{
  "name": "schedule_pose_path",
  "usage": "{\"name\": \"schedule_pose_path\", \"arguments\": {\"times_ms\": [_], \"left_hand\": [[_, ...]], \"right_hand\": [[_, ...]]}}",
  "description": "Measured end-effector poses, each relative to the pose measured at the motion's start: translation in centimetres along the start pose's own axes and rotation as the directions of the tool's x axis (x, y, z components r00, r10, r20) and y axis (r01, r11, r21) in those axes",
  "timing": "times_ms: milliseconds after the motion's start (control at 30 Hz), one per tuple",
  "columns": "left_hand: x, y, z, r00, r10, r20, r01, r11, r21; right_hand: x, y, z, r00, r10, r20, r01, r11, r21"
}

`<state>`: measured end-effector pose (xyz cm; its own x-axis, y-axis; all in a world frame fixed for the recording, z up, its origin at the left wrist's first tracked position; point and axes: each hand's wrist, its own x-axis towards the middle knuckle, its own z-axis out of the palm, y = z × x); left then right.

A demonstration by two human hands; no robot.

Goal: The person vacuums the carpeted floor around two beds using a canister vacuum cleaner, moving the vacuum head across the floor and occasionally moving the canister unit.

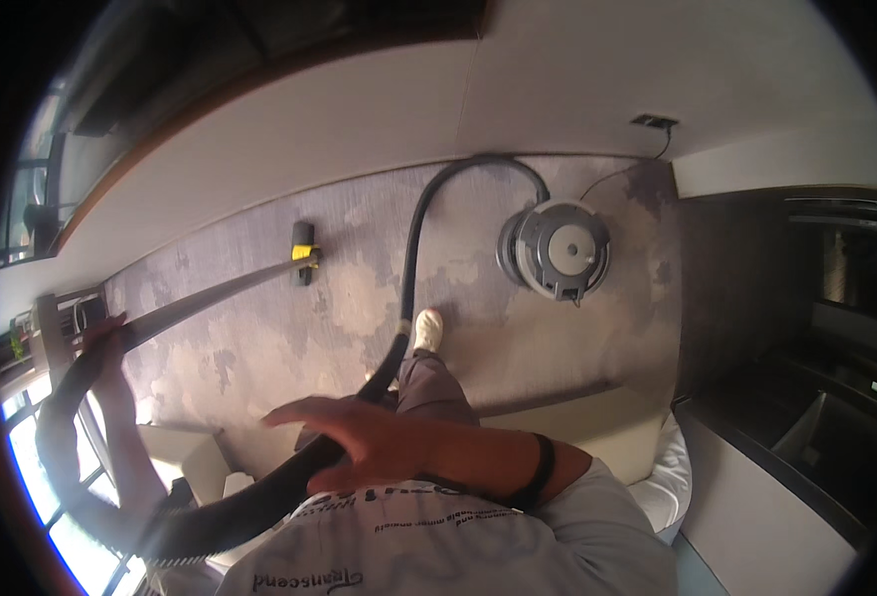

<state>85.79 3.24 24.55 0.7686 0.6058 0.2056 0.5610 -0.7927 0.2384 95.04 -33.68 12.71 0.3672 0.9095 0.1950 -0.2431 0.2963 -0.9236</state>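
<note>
On the left, my left hand (104, 341) is closed around the upper end of a vacuum wand (200, 304). The wand slants down to a floor nozzle (303, 252) with a yellow part, lying flat on the carpet. A thick black vacuum hose (237, 514) bends from the wand's top, loops in front of my body and passes under my right hand (367, 436). The fingers and thumb of that hand are spread on either side of the hose, not wrapped round it. Beyond my foot, the hose runs on to a round grey canister vacuum cleaner (569, 249).
Patterned carpet (364, 290) covers the floor. A thin cord (610, 179) runs from the canister to a wall socket (654, 121). A bed or upholstered seat (595, 432) is at my side, with a dark counter and sink (803, 432) to the right. A pale box-like piece of furniture (185, 458) stands lower left.
</note>
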Motion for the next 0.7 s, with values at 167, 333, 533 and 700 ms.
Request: {"name": "schedule_pose_path", "arguments": {"times_ms": [167, 333, 533, 700], "left_hand": [[-0.2, 8.1, 2.9, 0.963, 0.201, 0.181, -0.146, 0.949, -0.278], [-5.9, 3.4, 6.2, 0.899, 0.386, 0.208, -0.203, 0.788, -0.582], [-19.0, 4.7, 11.0, 0.727, 0.648, 0.227, -0.341, 0.629, -0.699], [-25.7, 0.5, 13.5, 0.737, 0.607, 0.296, -0.255, 0.657, -0.71]], "right_hand": [[5.3, -5.2, 5.4, 0.998, 0.005, -0.063, 0.004, 0.991, 0.134], [7.8, -12.4, 6.9, 0.919, 0.381, -0.1, -0.324, 0.876, 0.358], [3.3, -8.1, 12.4, 0.415, 0.843, -0.342, -0.877, 0.27, -0.397], [-0.5, 1.0, 17.1, 0.0, 0.89, -0.456, -0.963, -0.122, -0.238]]}}
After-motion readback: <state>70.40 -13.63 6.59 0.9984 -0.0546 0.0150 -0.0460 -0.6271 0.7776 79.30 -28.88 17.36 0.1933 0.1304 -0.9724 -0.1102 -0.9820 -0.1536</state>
